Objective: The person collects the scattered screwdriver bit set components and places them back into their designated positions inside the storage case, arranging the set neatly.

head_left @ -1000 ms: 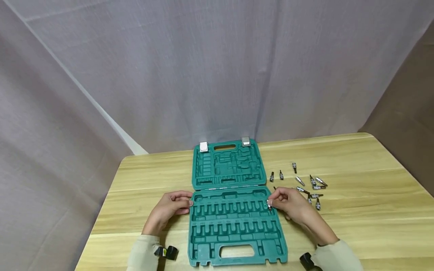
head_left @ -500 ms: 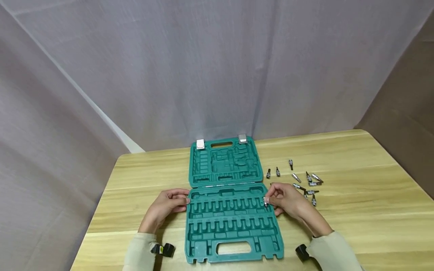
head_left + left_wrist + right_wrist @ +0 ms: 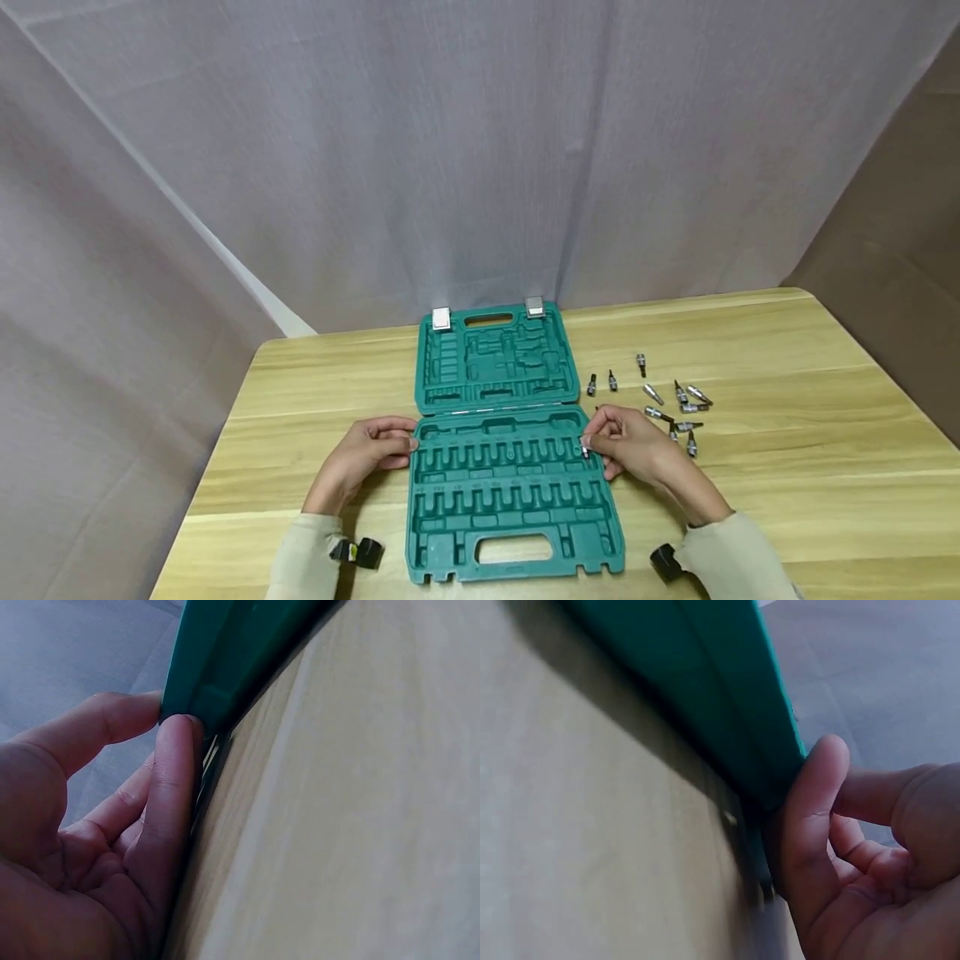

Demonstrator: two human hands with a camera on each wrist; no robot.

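Green tool case (image 3: 510, 500), open flat, slots bare; right hand (image 3: 633, 446) pinches bit (image 3: 585, 450) at edge, left hand (image 3: 367, 458) grips left rim—thumb contact only in wrist views.

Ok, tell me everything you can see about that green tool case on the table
The green tool case looks like moulded plastic and lies fully open, flat on the wooden table. Two silver latches edge the far half; each half has a handle cut-out. Its rows of slots look empty. The left hand grips its left edge; the right hand holds a small metal bit at its right edge.
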